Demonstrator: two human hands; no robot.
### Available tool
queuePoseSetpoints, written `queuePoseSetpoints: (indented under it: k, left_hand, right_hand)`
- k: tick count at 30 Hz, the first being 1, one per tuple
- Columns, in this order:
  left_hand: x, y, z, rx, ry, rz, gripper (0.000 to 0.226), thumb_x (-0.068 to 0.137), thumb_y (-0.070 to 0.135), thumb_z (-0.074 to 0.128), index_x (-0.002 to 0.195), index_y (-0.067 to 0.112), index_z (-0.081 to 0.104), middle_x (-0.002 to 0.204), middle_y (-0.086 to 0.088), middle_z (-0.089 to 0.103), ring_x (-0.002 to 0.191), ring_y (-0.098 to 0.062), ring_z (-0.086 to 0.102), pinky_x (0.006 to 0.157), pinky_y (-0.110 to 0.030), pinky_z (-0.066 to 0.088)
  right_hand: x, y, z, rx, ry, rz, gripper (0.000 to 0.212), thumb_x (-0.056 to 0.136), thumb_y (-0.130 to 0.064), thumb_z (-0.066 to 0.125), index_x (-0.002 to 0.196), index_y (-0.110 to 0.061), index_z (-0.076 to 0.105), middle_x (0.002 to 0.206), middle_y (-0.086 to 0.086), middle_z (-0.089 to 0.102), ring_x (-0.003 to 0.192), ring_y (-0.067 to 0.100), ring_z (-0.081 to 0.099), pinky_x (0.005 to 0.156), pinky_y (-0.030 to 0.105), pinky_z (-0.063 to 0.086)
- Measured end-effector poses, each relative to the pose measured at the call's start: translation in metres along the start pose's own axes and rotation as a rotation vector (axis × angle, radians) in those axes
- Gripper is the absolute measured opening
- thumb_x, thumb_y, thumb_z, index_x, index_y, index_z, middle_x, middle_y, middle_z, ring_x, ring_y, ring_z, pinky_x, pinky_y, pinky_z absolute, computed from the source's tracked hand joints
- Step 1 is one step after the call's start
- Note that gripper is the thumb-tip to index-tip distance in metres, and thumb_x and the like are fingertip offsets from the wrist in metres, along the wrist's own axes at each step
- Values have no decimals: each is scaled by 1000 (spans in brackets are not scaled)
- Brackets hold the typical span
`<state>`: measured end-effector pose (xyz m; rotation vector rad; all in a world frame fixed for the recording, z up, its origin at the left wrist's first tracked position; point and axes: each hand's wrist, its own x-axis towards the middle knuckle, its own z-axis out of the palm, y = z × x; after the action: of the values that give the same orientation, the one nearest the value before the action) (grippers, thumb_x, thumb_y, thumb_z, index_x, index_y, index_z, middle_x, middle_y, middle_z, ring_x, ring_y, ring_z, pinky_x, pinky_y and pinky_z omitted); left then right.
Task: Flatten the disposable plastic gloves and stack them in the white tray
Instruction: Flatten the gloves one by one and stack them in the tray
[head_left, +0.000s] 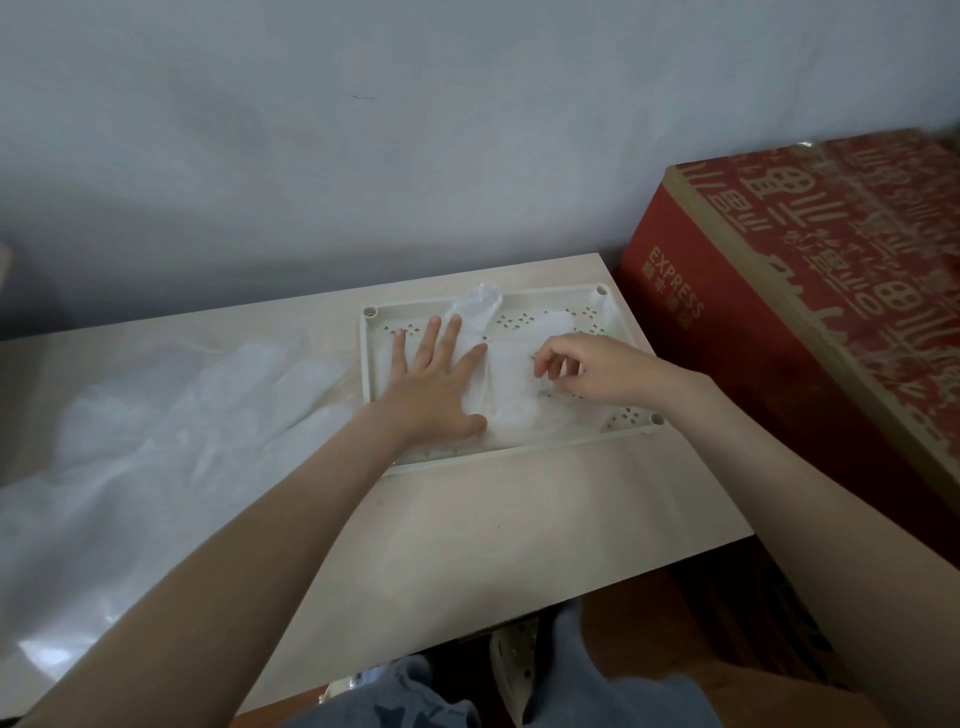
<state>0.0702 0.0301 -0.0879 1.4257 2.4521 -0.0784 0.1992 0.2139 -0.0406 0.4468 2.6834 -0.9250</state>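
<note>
Spread fingers (451, 332) of the left hand (434, 387) press flat on the stacked gloves (511, 400) in the white tray (367, 364). Right of the tray stands a red box (779, 322) printed "EXPRESS" in gold, with Chinese characters under the word and larger gold patterns across its top. The tray sits on a pale table (493, 519) against a plain grey-white wall (363, 156). Left of the tray lies a heap of loose gloves (156, 415) in clear, crumpled film. Over the tray's middle, the right hand (597, 371) curls its fingertips (543, 364) down at the same film. Whether they pinch it cannot be told. One glove finger (478, 304) juts over the tray's far rim, just beyond the left fingertips.
</note>
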Motion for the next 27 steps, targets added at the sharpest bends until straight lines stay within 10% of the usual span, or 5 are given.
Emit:
queuePoseSetpoints:
  k: [15,27]
  left_hand:
    - [0,-7,5,-43,-66,23,91,86,69,40,151,30,-9,157,-4,-24,144,-22,-23,114,-53,-14]
    - [-77,-54,-20,-237,413,-193,47,93,23,49,139,16,41,148,-12,28,133,-34,28,109,-45,20]
  right_hand:
    - [-3,32,-1,-132,-31,155,30,85,3,53,88,-27,50,89,-12,48,84,13,50,73,23,42]
    - [0,-53,-16,7,200,34,35,84,4,42,110,-17,55,93,-5,47,86,14,45,68,24,36]
